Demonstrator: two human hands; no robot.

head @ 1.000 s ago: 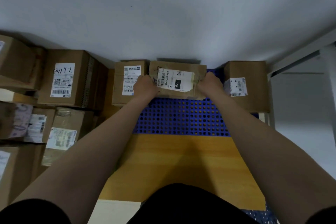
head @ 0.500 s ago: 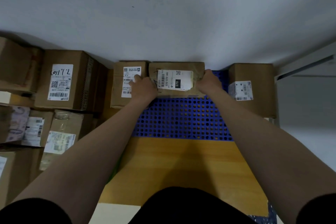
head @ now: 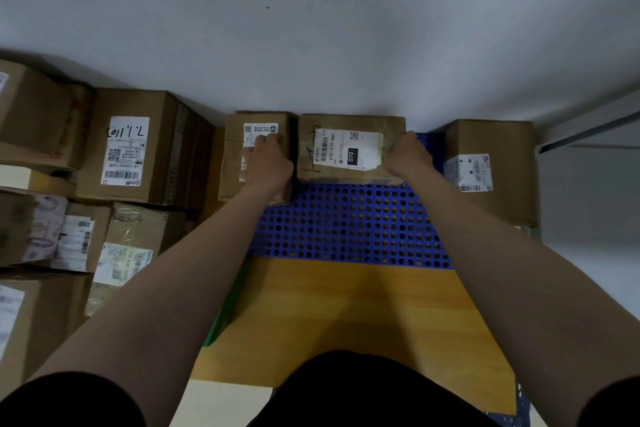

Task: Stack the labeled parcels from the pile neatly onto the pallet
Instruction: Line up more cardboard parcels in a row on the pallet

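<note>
The pile [head: 131, 149] of boxes fills the left side, and the blue pallet [head: 346, 225] lies beside it against the wall [head: 311, 28]. Three parcels sit along the pallet's far edge. The middle parcel [head: 349, 149] touches the left parcel [head: 235, 163], with a gap to the right parcel [head: 491, 170]. The right hand [head: 408, 154] curls round the middle parcel's right edge. The left hand [head: 268, 163] rests on the left parcel; I cannot tell whether it grips. An uneven push would likely skew the row or crease the wrinkled wrapping.

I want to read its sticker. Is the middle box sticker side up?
Yes, sticker side up. The white label with its barcode faces the camera on top of the middle box.
</note>
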